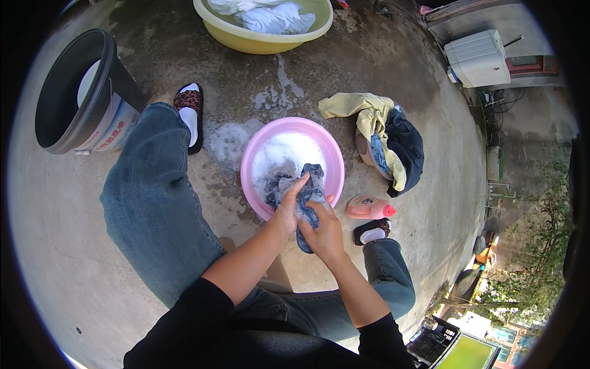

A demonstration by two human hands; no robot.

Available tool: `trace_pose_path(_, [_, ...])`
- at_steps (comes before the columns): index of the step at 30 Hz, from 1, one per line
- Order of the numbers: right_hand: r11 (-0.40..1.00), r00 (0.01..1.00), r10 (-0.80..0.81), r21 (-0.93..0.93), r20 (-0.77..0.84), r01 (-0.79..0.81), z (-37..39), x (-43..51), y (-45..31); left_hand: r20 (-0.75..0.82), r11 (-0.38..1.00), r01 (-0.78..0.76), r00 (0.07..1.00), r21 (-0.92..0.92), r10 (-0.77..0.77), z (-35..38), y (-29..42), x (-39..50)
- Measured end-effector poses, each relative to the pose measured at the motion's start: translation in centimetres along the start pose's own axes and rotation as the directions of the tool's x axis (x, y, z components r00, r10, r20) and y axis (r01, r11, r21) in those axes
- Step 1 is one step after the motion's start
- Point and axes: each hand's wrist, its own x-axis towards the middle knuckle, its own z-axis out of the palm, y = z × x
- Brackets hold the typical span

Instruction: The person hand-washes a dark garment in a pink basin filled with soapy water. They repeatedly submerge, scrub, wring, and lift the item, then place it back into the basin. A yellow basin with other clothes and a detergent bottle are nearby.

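A pink plastic basin (339, 161) with white suds (288, 147) and soapy water stands on the concrete between my feet. Both hands grip a wet dark blue-grey cloth (313, 177) over the basin's near right edge. My left hand (290, 205) presses against the cloth's left side, thumb extended. On the right side, my right hand (322, 230) is closed around the cloth, and one end hangs below it outside the rim. Another part of the dark cloth lies in the suds left of my hands.
A pink detergent bottle (366, 207) lies near my right foot. Behind it, yellow and dark clothes (405, 147) overflow a small basin (364, 150). A yellow-green basin (262, 44) holds white cloth (276, 18) at the top. A large black bucket (108, 60) stands left. Foam and wet patches mark the concrete.
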Motion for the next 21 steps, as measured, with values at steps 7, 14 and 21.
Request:
trace_pose_path(7, [0.993,0.994,0.087,0.091,-0.059,-0.082,-0.5,1.6,0.1,0.022,0.970,-0.170,0.985,0.172,0.169,0.4,-0.2,-0.2])
trace_pose_path(14, [0.936,0.992,-0.014,0.346,-0.128,0.057,1.3,2.3,6.9,-0.117,0.935,-0.284,0.943,0.212,0.313,1.7,-1.1,0.8])
trace_pose_path(21, [0.353,0.941,0.334,0.918,0.058,-0.182,-1.6,6.6,6.4,0.067,0.554,-0.279,0.926,0.784,0.371,2.0,-3.0,0.9])
